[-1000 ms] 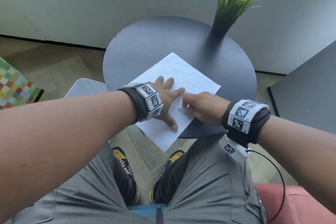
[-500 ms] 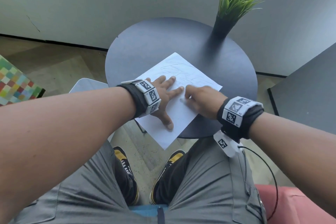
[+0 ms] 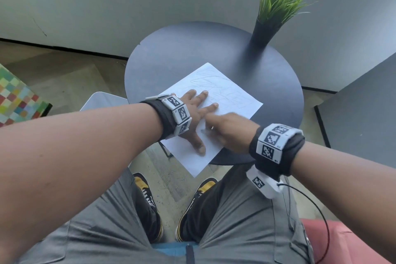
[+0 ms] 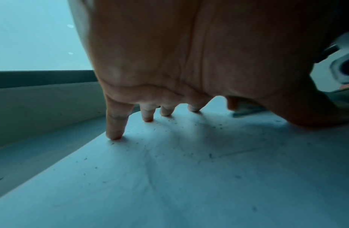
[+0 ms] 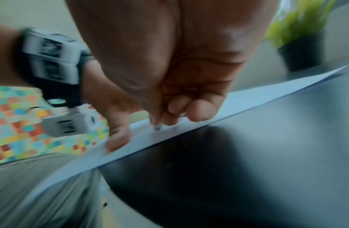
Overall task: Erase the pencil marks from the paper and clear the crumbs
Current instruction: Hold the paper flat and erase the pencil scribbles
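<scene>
Head view: compared with 0.5 s ago, the right hand (image 3: 227, 129) has shifted toward the person, now just beside the left thumb; the left hand (image 3: 196, 113) remains flat, fingers straight and spread, pressing the paper (image 3: 233, 96). The right fingers (image 5: 197, 111) are curled tightly around a small eraser (image 5: 157, 127), its tip touching the sheet. Pencil marks (image 3: 216, 83) lie beyond both hands. Dark crumbs (image 4: 169, 148) are scattered under the left palm. The paper overhangs the near edge of the round dark table (image 3: 171, 60). A potted plant (image 3: 276, 6) stands at the far right of the table, near the grey wall (image 3: 107, 6).
</scene>
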Motion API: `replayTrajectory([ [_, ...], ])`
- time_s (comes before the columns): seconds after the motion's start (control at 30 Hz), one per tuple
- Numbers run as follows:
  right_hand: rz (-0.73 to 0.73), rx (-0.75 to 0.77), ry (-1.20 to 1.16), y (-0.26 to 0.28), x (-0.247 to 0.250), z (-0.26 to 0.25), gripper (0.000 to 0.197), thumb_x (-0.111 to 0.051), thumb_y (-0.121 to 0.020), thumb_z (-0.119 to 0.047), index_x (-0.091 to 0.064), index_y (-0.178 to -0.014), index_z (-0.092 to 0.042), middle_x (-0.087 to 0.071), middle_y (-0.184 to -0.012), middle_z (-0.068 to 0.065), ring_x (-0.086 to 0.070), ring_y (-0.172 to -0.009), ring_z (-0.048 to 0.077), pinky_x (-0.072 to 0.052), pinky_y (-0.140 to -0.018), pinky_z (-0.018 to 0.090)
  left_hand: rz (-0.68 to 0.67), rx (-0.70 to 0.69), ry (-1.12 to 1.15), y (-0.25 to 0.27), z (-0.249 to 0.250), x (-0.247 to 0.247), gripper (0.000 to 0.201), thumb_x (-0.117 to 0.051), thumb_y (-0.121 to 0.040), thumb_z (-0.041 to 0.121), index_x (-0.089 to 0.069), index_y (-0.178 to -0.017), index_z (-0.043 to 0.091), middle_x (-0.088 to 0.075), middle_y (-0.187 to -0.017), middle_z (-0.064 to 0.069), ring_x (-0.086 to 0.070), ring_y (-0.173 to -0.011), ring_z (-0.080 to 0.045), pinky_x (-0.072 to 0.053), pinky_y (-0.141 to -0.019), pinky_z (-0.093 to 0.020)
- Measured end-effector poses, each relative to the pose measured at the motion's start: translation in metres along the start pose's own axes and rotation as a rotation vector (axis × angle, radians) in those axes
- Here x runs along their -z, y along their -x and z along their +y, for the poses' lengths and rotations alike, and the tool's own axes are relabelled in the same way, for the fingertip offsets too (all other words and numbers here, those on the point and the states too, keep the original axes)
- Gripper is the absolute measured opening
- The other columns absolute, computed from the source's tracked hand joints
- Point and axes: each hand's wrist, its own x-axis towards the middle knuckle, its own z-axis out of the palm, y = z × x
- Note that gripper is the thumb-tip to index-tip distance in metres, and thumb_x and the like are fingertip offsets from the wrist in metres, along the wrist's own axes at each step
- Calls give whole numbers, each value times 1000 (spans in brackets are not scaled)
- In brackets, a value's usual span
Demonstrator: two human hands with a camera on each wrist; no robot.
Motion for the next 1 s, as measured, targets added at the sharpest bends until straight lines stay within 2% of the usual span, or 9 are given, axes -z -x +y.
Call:
replayTrajectory([
  [0.07,-85,51,-21,6,3,2,25,-45,-98,-39,-55,-106,-17,-62,-93,5,-51,-83,25,-43,-73,35,4,2,-5,0,1,0,141,-64,-48,92,18,-151,43,27,-161,2,17,-149,-31,-17,-113,-66],
  [0.2,126,-275,-31,0,12,29,29,-42,-97,-46,-49,-104,-19,-60,-97,7,-56,-90,32,-45,-74,36,16,23,8,0,4,-2,141,-63,-47,92,20,-150,44,27,-161,2,16,-149,-32,-18,-111,-69],
  [0.37,-87,42,-27,25,-4,7,23,-44,-99,-40,-52,-104,-20,-63,-94,9,-57,-85,29,-44,-72,36,-6,20,-4,2,9,2,137,-65,-49,90,19,-149,49,27,-161,-4,17,-148,-39,-17,-110,-69],
  [0.5,110,-355,-29,14,5,40,26,-41,-97,-44,-47,-105,-20,-61,-98,12,-57,-87,34,-49,-77,40,-31,27,13,4,15,9,132,-69,-51,86,17,-146,57,27,-160,-8,18,-146,-44,-19,-108,-71],
  [0.57,112,-223,30,19,-2,28,31,-38,-99,-45,-44,-107,-16,-62,-95,13,-58,-84,35,-48,-73,39,-40,34,8,4,16,10,133,-70,-50,86,17,-146,57,28,-160,-9,19,-146,-45,-18,-108,-71],
  [0.67,-78,31,6,33,-8,11,29,-39,-99,-48,-47,-103,-20,-63,-93,9,-57,-84,32,-47,-72,38,-46,43,-9,5,18,11,133,-69,-50,87,19,-145,57,30,-159,-10,19,-146,-46,-16,-110,-69],
  [0.8,85,-312,-43,26,6,48,28,-41,-97,-48,-46,-99,-21,-61,-94,9,-56,-86,33,-49,-78,41,-52,52,2,5,21,12,131,-69,-49,87,19,-143,62,30,-159,-10,19,-145,-47,-19,-108,-70],
  [0.93,18,-67,4,37,-10,18,27,-39,-100,-44,-43,-99,-18,-55,-83,4,-50,-76,29,-46,-70,39,-51,55,-15,4,23,14,131,-70,-47,87,19,-141,64,29,-159,-13,17,-145,-50,-20,-108,-70],
  [1.0,-34,-63,-60,39,-7,21,27,-43,-99,-48,-47,-99,-22,-59,-88,3,-54,-82,27,-47,-75,38,-56,59,-23,5,24,15,131,-70,-47,87,19,-141,64,29,-159,-13,16,-144,-50,-20,-108,-70],
])
